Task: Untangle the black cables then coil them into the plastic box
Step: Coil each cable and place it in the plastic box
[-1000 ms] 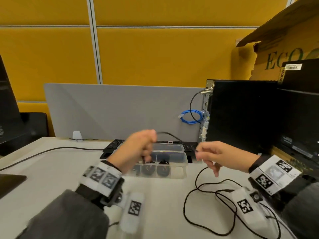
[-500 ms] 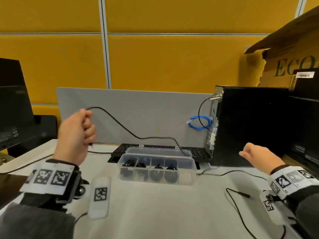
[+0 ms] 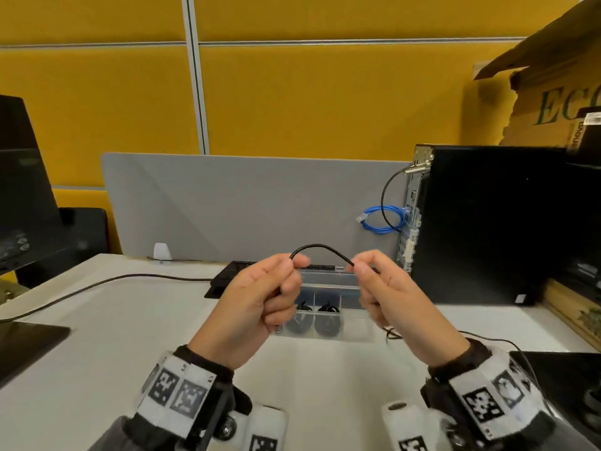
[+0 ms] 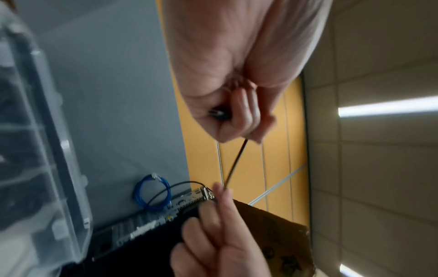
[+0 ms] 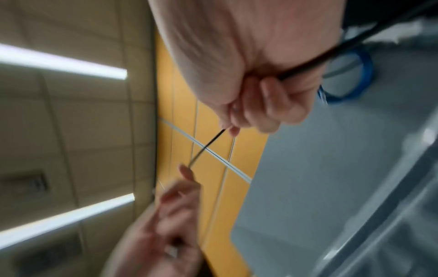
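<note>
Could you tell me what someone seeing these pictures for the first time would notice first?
Most striking are the left hand and right hand, raised mid-frame and pinching a short arch of black cable between them. Just behind them on the white desk sits the clear plastic box with coiled cables already inside, against a bright yellow wall.

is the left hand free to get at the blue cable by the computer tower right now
Probably not as things stand. The left hand pinches the black cable, as does the right hand, which sits between it and the blue cable hanging beyond the plastic box.
</note>
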Demonstrator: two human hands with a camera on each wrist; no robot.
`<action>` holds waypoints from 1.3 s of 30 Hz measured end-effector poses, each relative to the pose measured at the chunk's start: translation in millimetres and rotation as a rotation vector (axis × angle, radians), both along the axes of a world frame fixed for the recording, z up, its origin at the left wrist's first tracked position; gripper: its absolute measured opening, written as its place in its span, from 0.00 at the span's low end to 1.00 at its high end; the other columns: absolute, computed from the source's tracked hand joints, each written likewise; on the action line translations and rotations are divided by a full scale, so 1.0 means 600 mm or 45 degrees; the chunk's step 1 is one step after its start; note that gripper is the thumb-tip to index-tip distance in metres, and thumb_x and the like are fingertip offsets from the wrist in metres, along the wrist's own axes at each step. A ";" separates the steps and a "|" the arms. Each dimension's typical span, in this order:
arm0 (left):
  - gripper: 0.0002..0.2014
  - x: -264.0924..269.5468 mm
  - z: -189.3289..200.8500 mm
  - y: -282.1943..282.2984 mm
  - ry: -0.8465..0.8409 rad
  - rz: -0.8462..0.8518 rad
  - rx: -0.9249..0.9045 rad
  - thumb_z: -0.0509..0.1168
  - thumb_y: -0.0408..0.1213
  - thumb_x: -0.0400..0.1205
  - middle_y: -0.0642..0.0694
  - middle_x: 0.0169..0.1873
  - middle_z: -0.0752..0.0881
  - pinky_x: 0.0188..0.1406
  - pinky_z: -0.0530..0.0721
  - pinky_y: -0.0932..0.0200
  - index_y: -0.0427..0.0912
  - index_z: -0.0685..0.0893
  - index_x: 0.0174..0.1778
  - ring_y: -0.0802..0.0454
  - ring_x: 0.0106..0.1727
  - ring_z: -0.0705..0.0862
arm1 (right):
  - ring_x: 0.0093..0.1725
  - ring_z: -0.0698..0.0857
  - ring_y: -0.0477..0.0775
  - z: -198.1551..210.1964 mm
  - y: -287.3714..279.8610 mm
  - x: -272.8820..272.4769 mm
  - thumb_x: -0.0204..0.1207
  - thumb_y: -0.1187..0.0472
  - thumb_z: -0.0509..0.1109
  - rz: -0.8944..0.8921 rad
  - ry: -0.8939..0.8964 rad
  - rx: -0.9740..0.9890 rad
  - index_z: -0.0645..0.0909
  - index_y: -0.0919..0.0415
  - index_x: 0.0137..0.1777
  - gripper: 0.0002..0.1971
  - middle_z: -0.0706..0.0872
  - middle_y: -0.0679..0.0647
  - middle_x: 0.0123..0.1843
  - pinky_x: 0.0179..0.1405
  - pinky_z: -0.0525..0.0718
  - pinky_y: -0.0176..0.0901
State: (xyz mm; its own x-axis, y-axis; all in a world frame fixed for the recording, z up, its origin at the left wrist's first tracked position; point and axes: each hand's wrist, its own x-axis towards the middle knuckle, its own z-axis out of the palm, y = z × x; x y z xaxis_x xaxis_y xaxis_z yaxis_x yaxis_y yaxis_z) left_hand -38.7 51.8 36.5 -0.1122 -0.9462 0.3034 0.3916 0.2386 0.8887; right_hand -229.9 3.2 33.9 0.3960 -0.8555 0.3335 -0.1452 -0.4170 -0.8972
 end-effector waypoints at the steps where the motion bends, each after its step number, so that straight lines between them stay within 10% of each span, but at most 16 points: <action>1: 0.10 -0.004 -0.003 0.000 0.035 -0.004 -0.015 0.62 0.37 0.79 0.50 0.28 0.79 0.17 0.56 0.68 0.37 0.83 0.52 0.60 0.21 0.62 | 0.29 0.76 0.39 -0.006 -0.007 0.003 0.84 0.54 0.54 -0.157 0.202 -0.207 0.76 0.53 0.51 0.09 0.78 0.41 0.32 0.27 0.74 0.28; 5: 0.18 -0.015 -0.017 -0.018 0.144 0.089 -0.074 0.57 0.37 0.78 0.43 0.55 0.89 0.34 0.85 0.68 0.35 0.79 0.62 0.54 0.46 0.89 | 0.52 0.84 0.49 -0.042 0.021 0.038 0.85 0.50 0.54 -0.016 1.029 -0.600 0.77 0.44 0.60 0.12 0.86 0.47 0.55 0.52 0.82 0.47; 8: 0.14 -0.004 -0.038 -0.031 -0.014 0.262 -0.035 0.54 0.35 0.84 0.41 0.56 0.88 0.58 0.84 0.60 0.33 0.81 0.58 0.49 0.59 0.87 | 0.46 0.81 0.37 -0.029 0.055 0.050 0.84 0.48 0.54 0.352 1.034 -0.501 0.80 0.46 0.58 0.13 0.85 0.39 0.46 0.51 0.79 0.41; 12: 0.15 0.006 -0.056 -0.031 -0.826 0.399 -0.048 0.53 0.34 0.87 0.51 0.38 0.91 0.45 0.82 0.68 0.33 0.84 0.44 0.60 0.40 0.89 | 0.35 0.76 0.40 0.006 0.043 0.017 0.82 0.48 0.57 0.046 0.871 -0.686 0.80 0.44 0.46 0.11 0.81 0.40 0.35 0.41 0.78 0.44; 17: 0.24 -0.023 -0.035 0.004 -0.451 -0.270 0.154 0.51 0.45 0.86 0.40 0.29 0.88 0.29 0.77 0.65 0.34 0.85 0.34 0.53 0.23 0.82 | 0.43 0.85 0.41 -0.011 0.004 0.006 0.79 0.41 0.53 -0.343 0.464 -0.803 0.81 0.41 0.55 0.16 0.88 0.40 0.44 0.42 0.85 0.44; 22: 0.15 -0.021 -0.045 -0.020 0.013 0.159 -0.008 0.55 0.35 0.82 0.38 0.43 0.91 0.43 0.86 0.64 0.32 0.85 0.51 0.51 0.40 0.89 | 0.55 0.83 0.51 -0.063 0.010 0.038 0.86 0.51 0.50 0.182 1.088 -0.500 0.72 0.40 0.67 0.15 0.85 0.46 0.57 0.56 0.80 0.51; 26: 0.15 0.004 -0.074 -0.042 -0.585 0.520 -0.028 0.52 0.35 0.87 0.39 0.44 0.90 0.48 0.85 0.63 0.35 0.84 0.49 0.54 0.43 0.90 | 0.32 0.73 0.39 -0.038 0.025 0.040 0.85 0.52 0.54 0.249 1.033 -0.480 0.80 0.50 0.45 0.14 0.74 0.41 0.30 0.37 0.71 0.35; 29: 0.23 -0.004 -0.075 -0.032 -0.893 0.216 0.047 0.49 0.41 0.87 0.39 0.31 0.89 0.34 0.78 0.63 0.33 0.85 0.40 0.53 0.29 0.84 | 0.36 0.78 0.41 -0.022 0.015 0.023 0.80 0.45 0.59 -0.124 0.881 -0.715 0.80 0.45 0.40 0.12 0.82 0.42 0.33 0.37 0.78 0.40; 34: 0.25 -0.016 -0.052 -0.003 -0.549 -0.303 0.084 0.51 0.49 0.83 0.45 0.17 0.82 0.30 0.75 0.65 0.40 0.85 0.31 0.52 0.20 0.76 | 0.37 0.79 0.40 -0.028 0.002 0.014 0.77 0.34 0.44 -0.393 0.808 -0.827 0.78 0.42 0.46 0.23 0.81 0.39 0.34 0.30 0.75 0.32; 37: 0.20 -0.017 -0.045 -0.008 -0.182 -0.086 0.034 0.56 0.44 0.82 0.43 0.23 0.86 0.33 0.81 0.66 0.39 0.88 0.35 0.50 0.25 0.82 | 0.38 0.78 0.43 -0.042 -0.004 0.018 0.79 0.39 0.46 -0.174 0.986 -0.632 0.76 0.44 0.46 0.19 0.79 0.39 0.35 0.42 0.81 0.46; 39: 0.16 -0.014 -0.050 -0.017 -0.100 0.059 -0.009 0.57 0.41 0.78 0.39 0.35 0.91 0.41 0.85 0.65 0.34 0.85 0.46 0.50 0.37 0.90 | 0.42 0.78 0.42 -0.047 0.001 0.028 0.84 0.48 0.50 0.118 1.049 -0.460 0.79 0.49 0.52 0.16 0.79 0.40 0.41 0.46 0.77 0.37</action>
State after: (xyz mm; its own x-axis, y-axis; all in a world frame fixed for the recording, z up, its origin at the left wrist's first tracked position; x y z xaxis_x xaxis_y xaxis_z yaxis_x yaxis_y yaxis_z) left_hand -47.1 41.6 6.3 -0.0919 -0.9489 0.3018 0.3088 0.2610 0.9146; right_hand -212.8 3.6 5.8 0.6906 -0.7063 0.1558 -0.6353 -0.6953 -0.3360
